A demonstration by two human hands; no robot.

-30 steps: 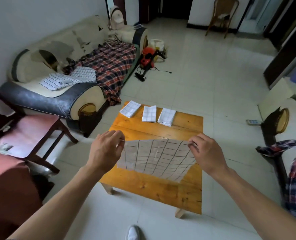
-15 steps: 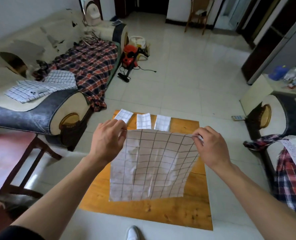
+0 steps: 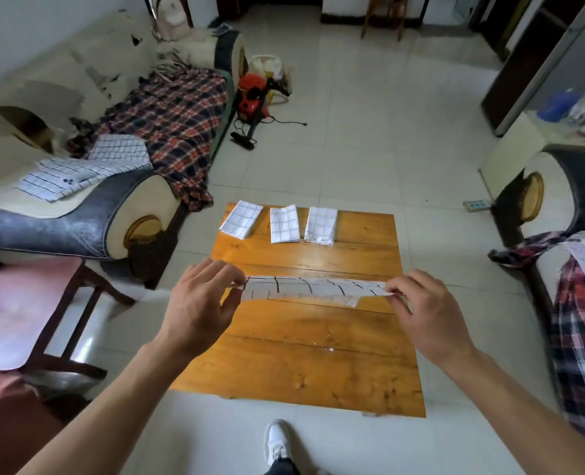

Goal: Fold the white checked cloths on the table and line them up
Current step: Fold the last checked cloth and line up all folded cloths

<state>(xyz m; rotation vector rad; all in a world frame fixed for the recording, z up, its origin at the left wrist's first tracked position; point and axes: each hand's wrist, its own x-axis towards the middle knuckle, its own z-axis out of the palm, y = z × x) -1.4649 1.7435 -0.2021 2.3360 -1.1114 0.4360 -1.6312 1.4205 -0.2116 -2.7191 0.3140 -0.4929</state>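
I hold a white checked cloth (image 3: 313, 290) stretched flat in the air above the middle of the wooden table (image 3: 305, 358). It shows almost edge-on as a narrow strip. My left hand (image 3: 198, 303) pinches its left corner and my right hand (image 3: 424, 310) pinches its right corner. Three folded white checked cloths lie in a row along the table's far edge: one at the left (image 3: 241, 219), tilted, one in the middle (image 3: 284, 223), and one at the right (image 3: 321, 226).
A sofa (image 3: 78, 207) with a plaid blanket and more checked cloths (image 3: 78, 169) stands left of the table. A pink-seated chair (image 3: 27, 310) is at the near left. An armchair (image 3: 565, 234) with plaid fabric is at the right. My shoe (image 3: 277, 443) is below the table's near edge.
The cloth hung down from my hands as a wide open sheet half a second ago. It has swung up and now lies nearly level between my hands, which have spread slightly apart.
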